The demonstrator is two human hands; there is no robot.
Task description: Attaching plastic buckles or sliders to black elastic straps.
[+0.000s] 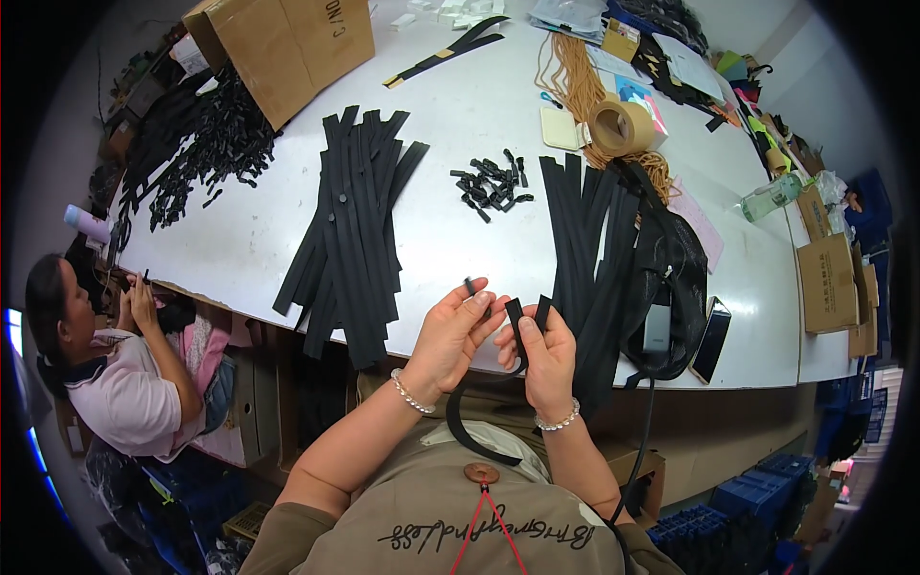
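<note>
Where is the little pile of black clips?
In the head view, the pile of black clips lies mid-table, between two heaps of black straps, beyond the hands.

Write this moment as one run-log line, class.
left hand: pinches small black clip | right hand: grips looped black strap ends | white table: strap piles, clip heap

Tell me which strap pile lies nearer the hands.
The right pile, beside the black bag; its lower end reaches the right hand. The left pile lies apart, past the left hand.
</note>
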